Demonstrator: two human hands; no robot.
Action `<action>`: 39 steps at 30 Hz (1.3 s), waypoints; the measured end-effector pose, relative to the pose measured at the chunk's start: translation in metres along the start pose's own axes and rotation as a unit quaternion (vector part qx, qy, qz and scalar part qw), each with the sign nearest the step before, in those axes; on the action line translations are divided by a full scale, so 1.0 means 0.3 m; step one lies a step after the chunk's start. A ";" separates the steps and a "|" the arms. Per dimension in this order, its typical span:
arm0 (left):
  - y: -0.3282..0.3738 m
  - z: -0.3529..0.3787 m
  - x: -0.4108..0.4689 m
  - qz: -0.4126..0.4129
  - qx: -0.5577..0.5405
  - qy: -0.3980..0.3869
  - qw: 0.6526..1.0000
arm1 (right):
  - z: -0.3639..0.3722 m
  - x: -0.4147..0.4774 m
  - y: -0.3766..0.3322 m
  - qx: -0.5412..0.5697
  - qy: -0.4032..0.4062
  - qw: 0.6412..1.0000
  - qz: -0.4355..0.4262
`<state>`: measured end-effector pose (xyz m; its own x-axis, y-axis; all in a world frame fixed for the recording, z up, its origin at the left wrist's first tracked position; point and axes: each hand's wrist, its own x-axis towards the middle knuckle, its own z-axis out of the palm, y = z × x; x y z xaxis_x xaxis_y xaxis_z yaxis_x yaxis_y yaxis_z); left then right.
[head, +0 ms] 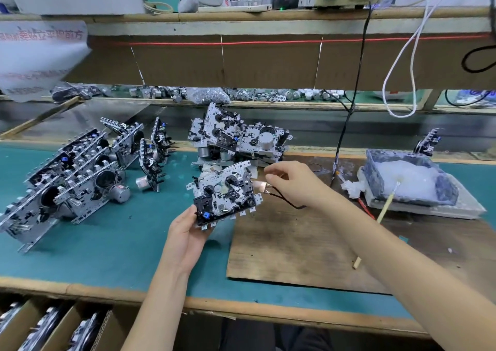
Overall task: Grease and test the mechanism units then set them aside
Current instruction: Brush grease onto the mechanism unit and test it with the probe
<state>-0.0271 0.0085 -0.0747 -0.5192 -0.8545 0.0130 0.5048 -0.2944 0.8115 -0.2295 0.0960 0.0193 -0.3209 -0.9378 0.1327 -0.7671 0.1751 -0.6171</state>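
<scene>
A metal mechanism unit (pixel 224 192) with black reels and a blue part is tilted up above the bench centre. My left hand (pixel 188 229) grips its lower left corner from below. My right hand (pixel 292 181) pinches a test lead (pixel 281 197) with black wires and a small copper contact, held just off the unit's right edge. A pile of units (pixel 239 138) lies behind it. Rows of units (pixel 77 176) stand on edge at the left.
A tub of white grease (pixel 408 178) with a stick (pixel 386 203) in it sits at the right on a brown board (pixel 295 243). A black cable (pixel 346 125) and a white cable hang from the shelf. Cardboard boxes (pixel 53 326) with units stand below the front edge.
</scene>
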 end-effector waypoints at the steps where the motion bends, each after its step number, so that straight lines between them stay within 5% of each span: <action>1: -0.001 -0.002 0.001 0.001 -0.002 0.000 1.000 | -0.017 -0.008 -0.003 -0.024 0.022 0.999 -0.010; 7: -0.005 -0.018 0.010 -0.004 -0.013 0.002 1.000 | -0.142 -0.099 0.031 -0.218 0.015 0.973 0.070; 12: -0.010 -0.008 0.013 0.000 -0.015 -0.003 1.000 | -0.212 -0.210 0.117 -0.357 -0.110 0.904 0.206; 15: -0.013 -0.004 0.015 0.001 -0.025 0.000 1.000 | -0.232 -0.258 0.161 -0.358 -0.183 0.875 0.271; 19: -0.015 -0.005 0.019 -0.004 -0.043 0.005 0.999 | -0.256 -0.285 0.200 -0.310 -0.199 0.883 0.290; 29: -0.037 0.019 0.017 -0.001 -0.038 -0.001 0.999 | -0.322 -0.302 0.261 -0.182 0.014 0.952 0.244; 34: -0.036 0.018 0.021 -0.003 -0.025 0.006 1.000 | -0.310 -0.278 0.253 -0.224 0.155 0.937 0.218; 39: -0.033 0.020 0.019 -0.001 -0.013 0.014 1.000 | -0.292 -0.285 0.121 -0.140 0.304 0.942 -0.029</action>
<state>-0.0393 0.0091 -0.0790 -0.5019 -0.8649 -0.0052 0.5212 -0.3073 0.7962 -0.2785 0.2088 0.0536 -0.4675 -0.6179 0.6321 -0.8822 0.2805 -0.3782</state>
